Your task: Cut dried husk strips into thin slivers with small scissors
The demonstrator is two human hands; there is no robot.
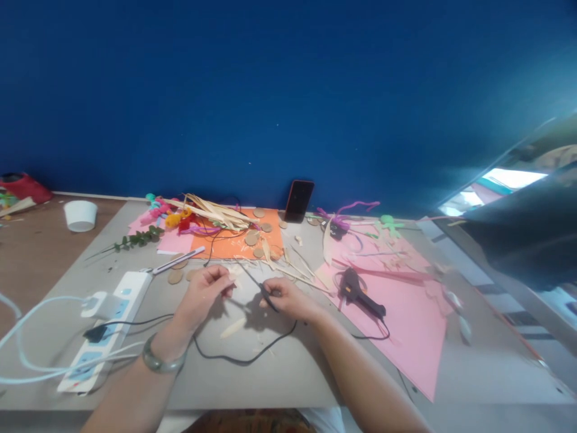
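My right hand (pixel 288 299) grips a pair of scissors (pixel 265 291) with black handles, their thin blades pointing up and left. Left of it, my left hand (pixel 205 291) is closed in a pinch, thumb against fingers. A small pale piece seems to stick out at its fingertips, too small and blurred to name. Below and between the hands, a pale husk-like scrap (pixel 233 328) lies on the grey board (pixel 279 379). Beyond them are more dry pale strips (pixel 293 273) and several round wooden discs (pixel 251 239).
A glue gun (pixel 360 293) rests on pink paper (pixel 406 337) at right, its cord crossing before me. At left lie a power strip (pixel 130 294) with cables, a utility knife (pixel 178 260) and a green sprig (pixel 137 239). A phone (pixel 299 201) leans against the blue wall; a white cup (pixel 80 215) stands far left.
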